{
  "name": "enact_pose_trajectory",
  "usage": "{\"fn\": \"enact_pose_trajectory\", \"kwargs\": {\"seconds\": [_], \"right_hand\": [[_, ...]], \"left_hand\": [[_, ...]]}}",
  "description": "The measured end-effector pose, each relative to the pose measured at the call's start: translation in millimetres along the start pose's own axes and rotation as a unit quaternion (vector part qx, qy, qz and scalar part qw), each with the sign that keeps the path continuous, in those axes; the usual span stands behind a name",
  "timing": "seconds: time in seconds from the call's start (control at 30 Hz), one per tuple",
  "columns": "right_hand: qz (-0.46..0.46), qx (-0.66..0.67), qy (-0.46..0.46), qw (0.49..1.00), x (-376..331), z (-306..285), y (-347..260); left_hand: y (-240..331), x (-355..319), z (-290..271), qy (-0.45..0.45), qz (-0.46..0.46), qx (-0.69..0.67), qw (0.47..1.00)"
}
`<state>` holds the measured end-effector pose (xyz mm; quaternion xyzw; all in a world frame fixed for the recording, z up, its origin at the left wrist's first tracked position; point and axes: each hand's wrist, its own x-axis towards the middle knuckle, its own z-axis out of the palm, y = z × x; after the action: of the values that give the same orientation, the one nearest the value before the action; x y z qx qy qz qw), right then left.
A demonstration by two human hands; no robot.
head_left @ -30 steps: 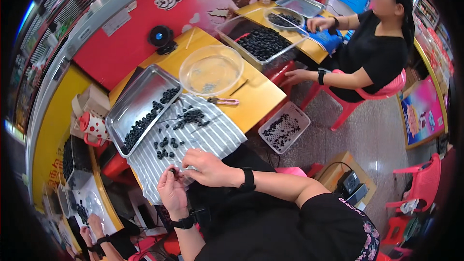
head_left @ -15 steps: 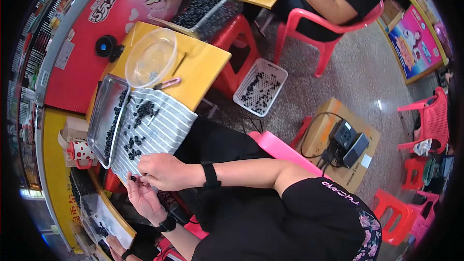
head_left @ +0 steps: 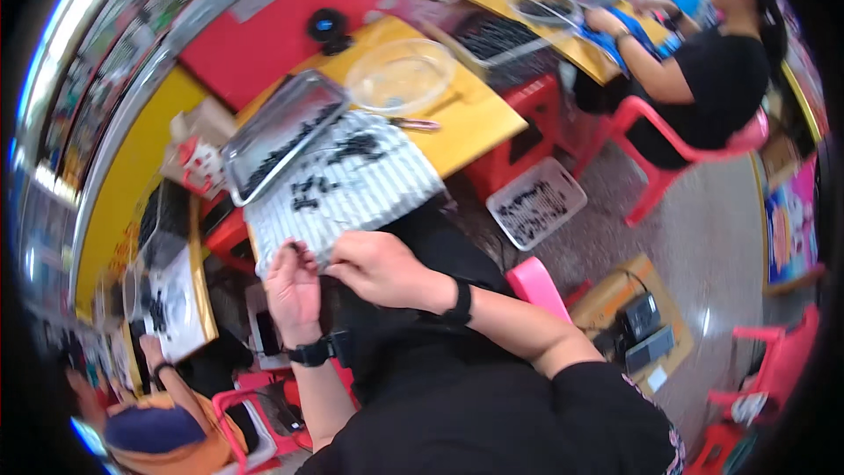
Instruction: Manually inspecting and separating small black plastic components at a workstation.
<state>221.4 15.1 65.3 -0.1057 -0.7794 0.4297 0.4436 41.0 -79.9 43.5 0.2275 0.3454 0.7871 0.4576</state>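
My left hand (head_left: 294, 290), with a black watch on the wrist, pinches a small dark round piece (head_left: 298, 249) at the near edge of a white ribbed board (head_left: 387, 185). My right hand (head_left: 378, 268), with a black wristband, is curled close beside it, fingertips touching the left fingers; what it holds is hidden. Several more dark pieces (head_left: 352, 148) lie scattered on the board. Behind the board a metal tray (head_left: 264, 119) holds a row of the same dark pieces. A clear round bowl (head_left: 400, 75) stands on the yellow table (head_left: 475, 119).
A white basket (head_left: 536, 202) of dark pieces sits on the floor to the right, by a pink stool (head_left: 532, 286) and a cardboard box (head_left: 629, 312). A person (head_left: 721, 70) in black sits on a red chair at another table. Another person (head_left: 149, 422) works at lower left.
The view has swung and tilted between frames. Both hands have stayed together at the board's near edge, working on a small dark piece.
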Motion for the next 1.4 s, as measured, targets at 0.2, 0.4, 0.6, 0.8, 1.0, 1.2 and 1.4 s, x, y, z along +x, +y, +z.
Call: {"fn": "enact_pose_trajectory", "kwargs": {"seconds": [0.2, 0.4, 0.6, 0.8, 1.0, 1.2, 1.4], "right_hand": [[0.064, -0.015, -0.061, 0.996, 5.3, -3.0, 17.5], [0.160, -0.115, -0.013, 0.980, 29.8, -4.9, 65.5], [0.146, -0.217, -0.029, 0.965, 63.2, -4.8, 100.7], [0.156, -0.306, -0.065, 0.937, 69.6, -8.2, 108.8], [0.174, -0.293, -0.071, 0.937, 70.7, -8.3, 109.2], [0.182, -0.287, -0.088, 0.936, 72.9, -8.1, 106.9], [0.161, -0.282, -0.104, 0.940, 76.3, -7.4, 105.5]], "left_hand": [[-15.3, 6.0, -16.9, 0.015, -0.006, -0.047, 0.999], [-33.1, 27.6, -21.1, 0.029, -0.055, -0.090, 0.994], [-43.5, 54.5, -24.9, 0.018, -0.098, -0.100, 0.990], [-48.7, 60.6, -31.1, 0.014, -0.104, -0.093, 0.990], [-45.2, 58.5, -32.3, 0.003, -0.110, -0.088, 0.990], [-46.1, 58.3, -34.0, 0.000, -0.109, -0.090, 0.990], [-48.6, 58.4, -34.1, 0.001, -0.101, -0.082, 0.992]]}}
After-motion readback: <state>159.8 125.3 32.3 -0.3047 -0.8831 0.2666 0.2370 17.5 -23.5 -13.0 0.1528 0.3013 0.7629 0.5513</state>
